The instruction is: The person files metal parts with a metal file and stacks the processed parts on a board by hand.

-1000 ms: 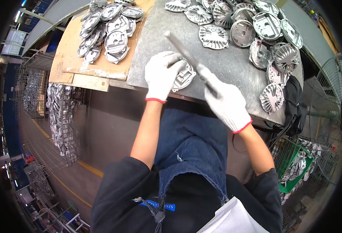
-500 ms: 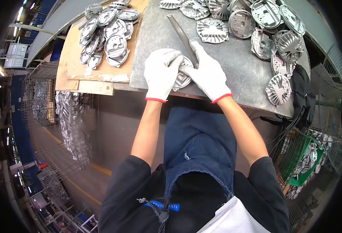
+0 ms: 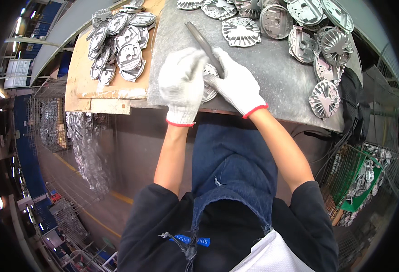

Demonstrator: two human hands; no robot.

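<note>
Both my hands wear white knit gloves with red cuffs. My left hand (image 3: 182,81) presses down on a round grey cast-metal part (image 3: 210,86) that lies at the near edge of the grey steel workbench (image 3: 272,77). My right hand (image 3: 234,84) grips a long flat metal file (image 3: 202,41) whose blade slants up and left from my fingers, lying across the part. Most of the part is hidden under the two gloves.
Several more round cast parts (image 3: 299,27) are spread over the bench's far and right side. A wooden board (image 3: 84,77) at the left carries a stack of similar parts (image 3: 120,45). Wire baskets stand at the left, and one with a green tray (image 3: 367,181) at the right.
My right hand drew in from the right with the file until it met my left hand over the part. The file's blade now lies further left and up.
</note>
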